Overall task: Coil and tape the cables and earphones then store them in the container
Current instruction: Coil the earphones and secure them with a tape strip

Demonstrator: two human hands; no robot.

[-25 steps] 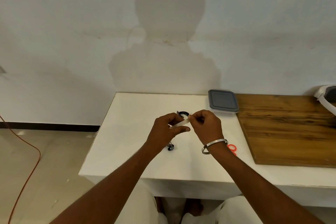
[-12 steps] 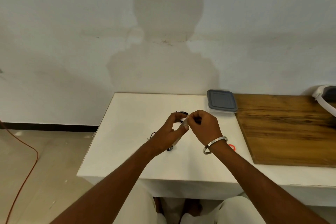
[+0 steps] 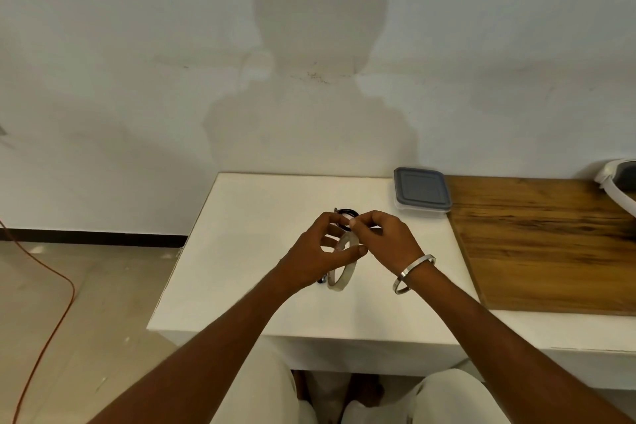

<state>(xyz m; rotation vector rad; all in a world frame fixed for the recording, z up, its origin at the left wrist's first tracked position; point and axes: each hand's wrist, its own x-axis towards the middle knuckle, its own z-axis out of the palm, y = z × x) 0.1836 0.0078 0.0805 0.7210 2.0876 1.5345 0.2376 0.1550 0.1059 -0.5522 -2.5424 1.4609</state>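
Observation:
My left hand [image 3: 318,253] holds a pale, translucent tape roll [image 3: 339,274] upright above the white table [image 3: 247,251], thumb pressed on its rim. At the top of the roll, my right hand [image 3: 383,239] pinches the tape's end with thumb and forefinger. A black coiled cable [image 3: 347,212] lies on the table just behind my fingertips. Small dark earphone parts [image 3: 321,280] peek out under my left hand; the rest is hidden. The container [image 3: 422,191], clear with a grey lid on it, stands at the table's back right.
A wooden board [image 3: 550,244] covers the surface to the right. A white device [image 3: 617,182] sits at the far right edge. An orange cord [image 3: 51,320] runs over the floor on the left. The wall stands close behind the table.
The tape roll has turned upright and now hangs in view below my left hand. My right hand's pinch has shifted to the roll's top. The red item by my right wrist is now hidden.

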